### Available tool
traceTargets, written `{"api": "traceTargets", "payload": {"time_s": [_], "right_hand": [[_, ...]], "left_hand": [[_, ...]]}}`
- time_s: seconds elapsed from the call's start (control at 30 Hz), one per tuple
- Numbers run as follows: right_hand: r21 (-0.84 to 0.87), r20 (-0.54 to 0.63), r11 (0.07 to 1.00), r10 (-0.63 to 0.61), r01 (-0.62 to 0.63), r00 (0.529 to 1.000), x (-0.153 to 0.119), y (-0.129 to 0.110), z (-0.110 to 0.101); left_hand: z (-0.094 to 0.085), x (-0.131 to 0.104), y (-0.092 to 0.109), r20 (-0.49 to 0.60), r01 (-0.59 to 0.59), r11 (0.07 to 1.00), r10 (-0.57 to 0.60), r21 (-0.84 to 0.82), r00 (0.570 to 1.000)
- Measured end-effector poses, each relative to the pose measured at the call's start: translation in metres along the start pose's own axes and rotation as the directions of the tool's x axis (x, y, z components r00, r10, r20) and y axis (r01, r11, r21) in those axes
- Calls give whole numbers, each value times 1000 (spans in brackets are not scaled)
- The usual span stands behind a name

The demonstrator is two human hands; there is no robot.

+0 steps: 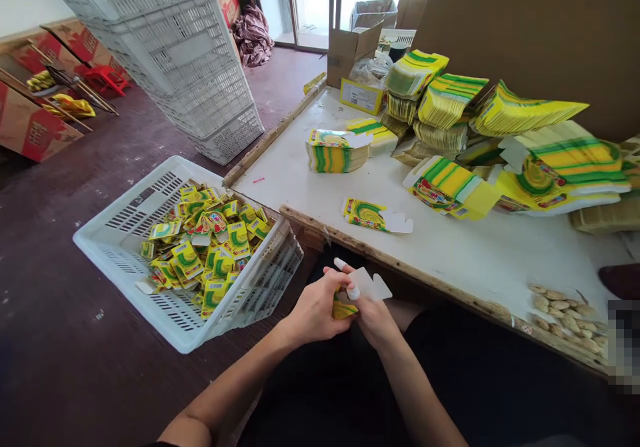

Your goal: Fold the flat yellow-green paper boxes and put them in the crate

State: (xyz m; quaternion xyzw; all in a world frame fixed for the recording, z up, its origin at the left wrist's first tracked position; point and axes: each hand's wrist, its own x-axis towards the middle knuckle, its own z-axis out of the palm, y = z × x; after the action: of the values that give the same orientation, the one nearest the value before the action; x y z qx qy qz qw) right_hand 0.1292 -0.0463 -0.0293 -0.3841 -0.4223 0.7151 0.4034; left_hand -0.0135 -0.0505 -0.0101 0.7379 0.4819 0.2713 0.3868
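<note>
Above my lap, in front of the table edge, both hands hold one small yellow cardboard box (344, 309) with its white end flaps (369, 284) sticking out. My left hand (316, 303) is closed around the box's left side. White tape or finger cots cover some fingertips. My right hand (375, 317) pinches the box near the flaps from the right. The fingers hide much of the box. On the table just beyond lies a single flat carton (367, 215), yellow and green, its white flaps pointing right. Behind it stands a bundle of flat cartons (337, 152).
A white plastic crate (127, 260) of folded yellow boxes stands at my left, with a tall stack of crates (185, 53) behind it. Piles of flat cartons (445, 107) cover the table's far right side. Peanuts (565, 310) lie near the right edge.
</note>
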Motion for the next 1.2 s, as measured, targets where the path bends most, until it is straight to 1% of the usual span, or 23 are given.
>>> {"api": "traceTargets", "payload": {"time_s": [0.07, 0.13, 0.23, 0.3, 0.33, 0.4, 0.43, 0.47, 0.53, 0.63, 0.7, 0.83, 0.93, 1.0, 1.03, 1.1, 1.17, 1.2], "right_hand": [[-68, -41, 995, -75, 72, 996, -2, 2, 1], [-240, -27, 958, -169, 158, 985, -6, 3, 2], [-517, 83, 815, -257, 262, 963, -12, 4, 5], [-596, 142, 737, -294, 319, 945, -12, 5, 5], [-609, 154, 716, -316, 342, 936, -11, 6, 4], [-622, 123, 695, -368, 360, 922, -8, 7, 0], [-628, 91, 690, -393, 359, 915, -6, 6, -3], [-636, 67, 685, -412, 357, 909, -4, 6, -5], [-655, 73, 671, -402, 348, 913, -3, 3, -9], [-699, 180, 641, -270, 316, 946, -4, -3, -12], [-730, 217, 620, -188, 287, 958, -5, -10, -14], [-752, 266, 593, -125, 287, 956, -5, -26, -24], [-753, 278, 595, -101, 282, 955, -3, -32, -27], [-742, 241, 613, -135, 272, 961, 0, -30, -22], [-730, 216, 626, -171, 275, 961, 1, -28, -18], [-690, 189, 654, -252, 311, 949, 6, -22, -11], [-644, 195, 674, -312, 362, 930, 14, -21, -8], [-633, 192, 675, -337, 379, 922, 21, -23, -9]], "left_hand": [[-1, 2, -1, 26, 34, 999, -33, -20, 999], [-2, 4, -4, 59, 47, 997, -44, -55, 997], [1, 6, -11, 49, -7, 999, 9, -35, 999], [3, 7, -16, -12, -57, 998, 58, 12, 998], [4, 7, -17, -60, -67, 997, 69, 28, 996], [2, 5, -19, -147, -46, 998, 53, 54, 988], [0, 4, -19, -169, -20, 997, 32, 72, 985], [-3, 3, -19, -170, 5, 996, 10, 92, 985], [-11, 1, -19, -127, 40, 991, -24, 126, 992], [-21, 0, -19, -71, 55, 989, -46, 135, 996], [-25, -1, -20, -51, 57, 990, -51, 125, 997], [-29, 0, -20, 4, 53, 994, -54, 96, 999], [-27, 1, -18, 18, 43, 991, -45, 123, 999], [-26, 2, -17, -6, 33, 990, -32, 140, 999], [-26, 2, -17, -24, 28, 989, -24, 146, 999], [-32, 3, -20, -47, 18, 989, -11, 148, 999], [-47, 0, -29, -74, 22, 989, -11, 147, 997], [-59, -3, -36, -124, 35, 987, -15, 158, 992]]}}
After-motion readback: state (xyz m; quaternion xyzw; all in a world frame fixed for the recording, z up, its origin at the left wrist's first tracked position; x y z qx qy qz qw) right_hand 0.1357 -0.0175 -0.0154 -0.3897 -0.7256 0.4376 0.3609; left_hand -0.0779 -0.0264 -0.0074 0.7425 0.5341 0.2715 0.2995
